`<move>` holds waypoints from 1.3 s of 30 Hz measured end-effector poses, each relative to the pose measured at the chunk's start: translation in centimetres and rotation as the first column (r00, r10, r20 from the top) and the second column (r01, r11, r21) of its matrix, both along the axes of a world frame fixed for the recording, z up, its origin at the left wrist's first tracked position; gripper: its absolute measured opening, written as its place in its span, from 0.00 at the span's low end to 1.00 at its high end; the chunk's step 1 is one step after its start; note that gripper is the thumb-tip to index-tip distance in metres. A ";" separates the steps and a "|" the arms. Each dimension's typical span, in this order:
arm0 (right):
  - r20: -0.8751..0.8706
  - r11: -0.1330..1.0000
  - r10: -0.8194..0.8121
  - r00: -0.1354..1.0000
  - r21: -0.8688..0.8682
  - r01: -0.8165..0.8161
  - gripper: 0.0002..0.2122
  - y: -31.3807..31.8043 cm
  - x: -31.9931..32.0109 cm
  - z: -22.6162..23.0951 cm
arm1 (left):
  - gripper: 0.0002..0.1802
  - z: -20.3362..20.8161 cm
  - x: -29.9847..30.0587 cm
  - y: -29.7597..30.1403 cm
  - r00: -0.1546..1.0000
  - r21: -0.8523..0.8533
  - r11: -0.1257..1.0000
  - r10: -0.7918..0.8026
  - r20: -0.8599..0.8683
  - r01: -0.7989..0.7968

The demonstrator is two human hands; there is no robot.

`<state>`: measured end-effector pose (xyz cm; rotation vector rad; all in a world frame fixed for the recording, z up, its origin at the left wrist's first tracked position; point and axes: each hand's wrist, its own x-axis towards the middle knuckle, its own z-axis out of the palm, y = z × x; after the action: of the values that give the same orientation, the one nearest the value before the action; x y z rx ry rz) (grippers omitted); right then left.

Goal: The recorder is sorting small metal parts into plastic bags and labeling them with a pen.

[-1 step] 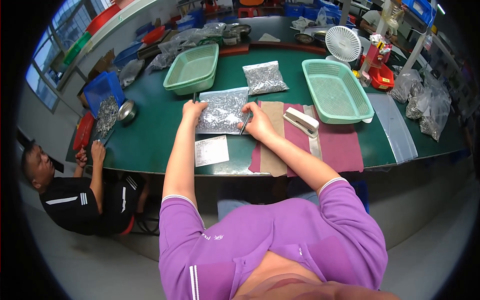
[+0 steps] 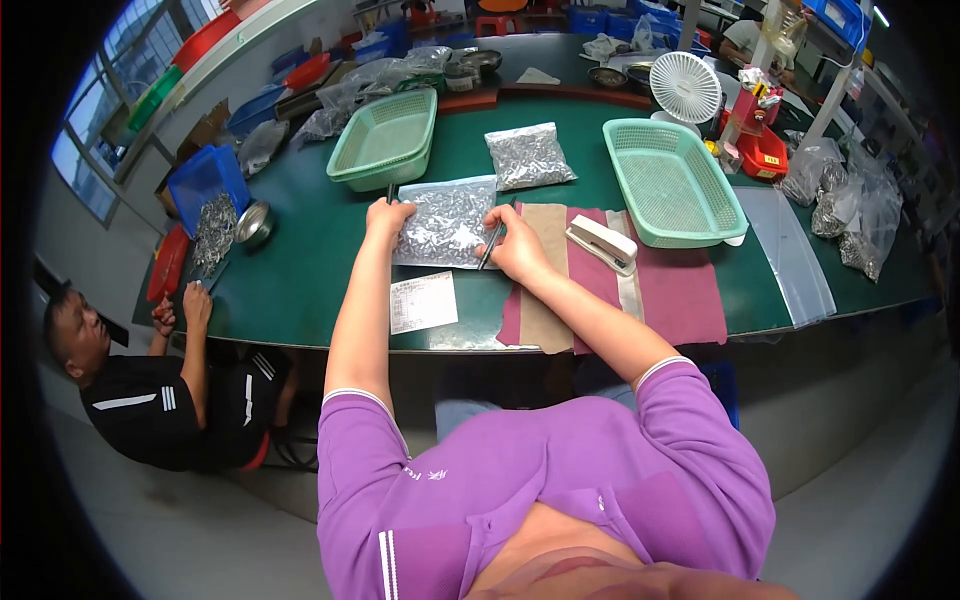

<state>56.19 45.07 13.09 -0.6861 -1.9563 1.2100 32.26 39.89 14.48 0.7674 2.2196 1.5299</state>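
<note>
A clear plastic bag of small silvery metal parts (image 2: 445, 222) lies flat on the green table before me. My left hand (image 2: 387, 217) is closed on its left edge; a short dark stick-like end (image 2: 391, 193) shows just above those fingers. At the bag's right edge my right hand (image 2: 515, 243) is closed around a thin dark pen-like tool (image 2: 491, 246), its fingers touching the bag. Just below the bag lies a printed paper slip (image 2: 423, 302). A second filled bag (image 2: 530, 157) rests farther back. The white stapler (image 2: 602, 244) sits to the right of my right hand.
Green mesh baskets stand at the left (image 2: 383, 140) and right (image 2: 672, 185). Maroon and tan cloth (image 2: 680, 295) covers the table's front. A white fan (image 2: 686, 87) stands behind. At the left, another person (image 2: 150, 400) sits near a blue bin (image 2: 207, 185) and loose metal parts.
</note>
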 end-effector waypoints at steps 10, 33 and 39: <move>-0.171 0.943 -0.018 0.985 -0.331 -0.040 0.14 3.8 3.9 2.6 | 0.12 3.5 6.4 0.1 0.955 0.100 0.988 -0.144 0.261 0.121; -0.512 0.893 0.181 0.840 -0.272 -0.358 0.20 -3.0 7.5 6.5 | 0.15 -2.2 19.6 -8.2 0.590 0.015 0.825 -0.391 -0.707 0.565; -0.366 0.924 0.074 0.928 -0.326 -0.202 0.14 0.3 2.3 2.3 | 0.15 -2.7 16.4 -6.2 0.639 0.003 0.825 -0.436 -0.634 0.566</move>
<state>58.52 45.38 15.41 -0.4698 -1.5235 1.6796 48.66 33.67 11.82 2.0112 1.9403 1.3293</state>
